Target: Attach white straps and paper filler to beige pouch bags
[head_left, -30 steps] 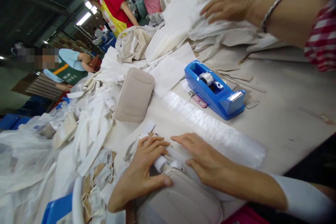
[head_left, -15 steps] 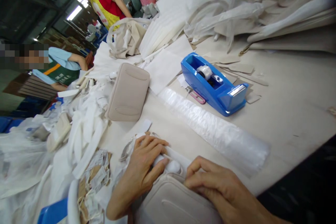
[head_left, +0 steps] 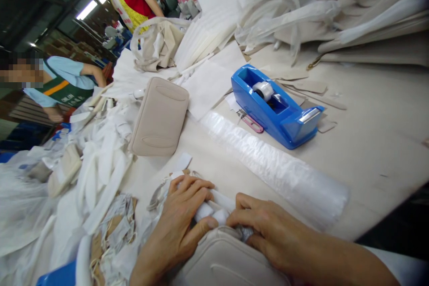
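The left hand [head_left: 179,219] is resting over white wrapped pieces [head_left: 219,216], thumb apart from its fingers by the bag's upper edge; whether it is gripping, I cannot tell. The right hand [head_left: 271,230] is curling its fingers at that same edge; its hidden fingertips are leaving any pinch uncertain. Between them, the beige bag [head_left: 231,261] is lying nearest the wearer. It is looking light, smooth and padded, probably yielding yet keeping its shape, its surface likely marking easily; its firm rounded sides are seeming the best hold. Beyond, a matching bag [head_left: 161,118] and a clear plastic roll [head_left: 278,167] are lying on the worktop [head_left: 372,143].
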`<state>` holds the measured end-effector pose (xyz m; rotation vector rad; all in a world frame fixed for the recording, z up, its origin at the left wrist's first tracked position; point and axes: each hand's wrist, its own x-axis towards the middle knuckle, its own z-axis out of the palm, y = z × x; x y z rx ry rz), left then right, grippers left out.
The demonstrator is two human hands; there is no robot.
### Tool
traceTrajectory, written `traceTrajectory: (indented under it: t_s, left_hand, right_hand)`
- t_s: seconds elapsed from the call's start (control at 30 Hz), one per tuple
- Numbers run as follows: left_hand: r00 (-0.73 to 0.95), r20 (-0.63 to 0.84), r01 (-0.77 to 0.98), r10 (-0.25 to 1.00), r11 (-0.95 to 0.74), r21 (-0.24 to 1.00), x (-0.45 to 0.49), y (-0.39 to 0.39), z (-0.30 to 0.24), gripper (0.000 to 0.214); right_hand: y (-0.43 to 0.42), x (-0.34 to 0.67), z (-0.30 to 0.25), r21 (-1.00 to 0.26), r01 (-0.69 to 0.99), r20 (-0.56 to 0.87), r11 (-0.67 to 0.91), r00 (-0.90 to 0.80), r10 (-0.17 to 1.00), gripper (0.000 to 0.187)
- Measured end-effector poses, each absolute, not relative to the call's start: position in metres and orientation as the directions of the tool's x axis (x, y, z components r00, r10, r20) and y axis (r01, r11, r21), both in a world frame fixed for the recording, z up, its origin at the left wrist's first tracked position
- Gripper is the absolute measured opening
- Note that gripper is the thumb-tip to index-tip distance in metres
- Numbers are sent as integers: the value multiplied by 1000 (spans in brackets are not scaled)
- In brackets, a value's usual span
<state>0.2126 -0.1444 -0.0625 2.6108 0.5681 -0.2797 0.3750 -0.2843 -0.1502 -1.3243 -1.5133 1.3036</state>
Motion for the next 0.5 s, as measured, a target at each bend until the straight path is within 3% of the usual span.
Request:
traceTrajectory:
  t_s: [0.2,0.5]
  left_hand:
    - [905,-283,413,319,-818,401,211,-141,-65,22]
    - [909,-270,406,316,-814,416,205,-140,-64,24]
  right_hand:
    - [-279,374,-154,-955,294,-32,36,-222,975,26]
    - [-276,375,-153,-981,186,14,60,-240,971,22]
